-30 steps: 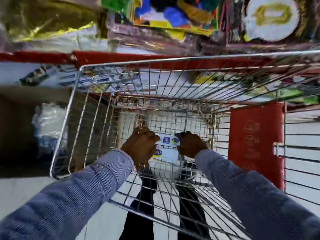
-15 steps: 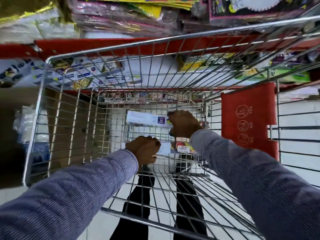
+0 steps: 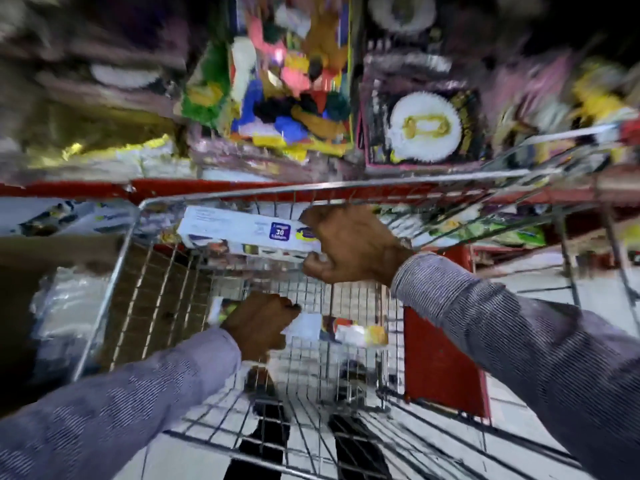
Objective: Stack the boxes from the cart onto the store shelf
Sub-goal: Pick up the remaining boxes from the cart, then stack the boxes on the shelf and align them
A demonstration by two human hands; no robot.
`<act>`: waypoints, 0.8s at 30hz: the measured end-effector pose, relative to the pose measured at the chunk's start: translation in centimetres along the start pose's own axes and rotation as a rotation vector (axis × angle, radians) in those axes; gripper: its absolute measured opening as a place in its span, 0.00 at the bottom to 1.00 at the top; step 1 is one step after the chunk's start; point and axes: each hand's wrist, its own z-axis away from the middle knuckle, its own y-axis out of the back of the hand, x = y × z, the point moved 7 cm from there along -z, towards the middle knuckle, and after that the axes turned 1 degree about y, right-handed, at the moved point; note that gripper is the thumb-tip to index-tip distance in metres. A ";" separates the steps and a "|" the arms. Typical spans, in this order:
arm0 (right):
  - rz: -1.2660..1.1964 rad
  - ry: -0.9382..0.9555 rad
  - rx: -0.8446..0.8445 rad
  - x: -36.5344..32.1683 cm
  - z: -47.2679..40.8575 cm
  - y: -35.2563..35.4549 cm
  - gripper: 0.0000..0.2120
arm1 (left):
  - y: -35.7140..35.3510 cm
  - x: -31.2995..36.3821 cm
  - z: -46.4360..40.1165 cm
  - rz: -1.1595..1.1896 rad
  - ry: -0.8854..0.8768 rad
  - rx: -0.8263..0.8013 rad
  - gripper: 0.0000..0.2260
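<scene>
A wire cart (image 3: 110, 303) stands against the store shelf (image 3: 69, 190), whose edge is red. My right hand (image 3: 349, 247) is shut on one end of a long white box (image 3: 239, 232) with a blue label, held up near the cart's far rim. Lower down, inside the cart, my left hand (image 3: 259, 323) is closed on another box (image 3: 332, 330) that lies on the cart floor, white with yellow and red print. The picture is blurred by motion.
Colourful packets (image 3: 287, 98) and a black pack with a white disc (image 3: 424, 126) hang above the shelf. White printed boxes (image 3: 62, 216) lie on the shelf at left. A red cart flap (image 3: 440, 355) is at right. Plastic-wrapped goods (image 3: 65, 306) sit low left.
My right hand has lifted the long white box from the cart floor up to the far rim. My left hand stays low in the cart. The view tilted upward.
</scene>
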 end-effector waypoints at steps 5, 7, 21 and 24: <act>0.093 0.095 0.114 -0.3 -2.7 14.0 0.30 | 14.9 1.4 5.8 -0.094 0.043 0.295 0.23; 0.106 0.080 0.160 0.0 -3.4 19.2 0.27 | 20.1 2.1 7.9 -0.123 0.072 0.396 0.24; 0.177 -0.105 0.278 6.5 -7.3 40.6 0.23 | 44.9 3.9 14.0 -0.212 0.187 0.736 0.30; 0.175 -0.134 0.231 9.1 -8.5 41.5 0.23 | 47.7 3.9 13.7 -0.201 0.178 0.757 0.31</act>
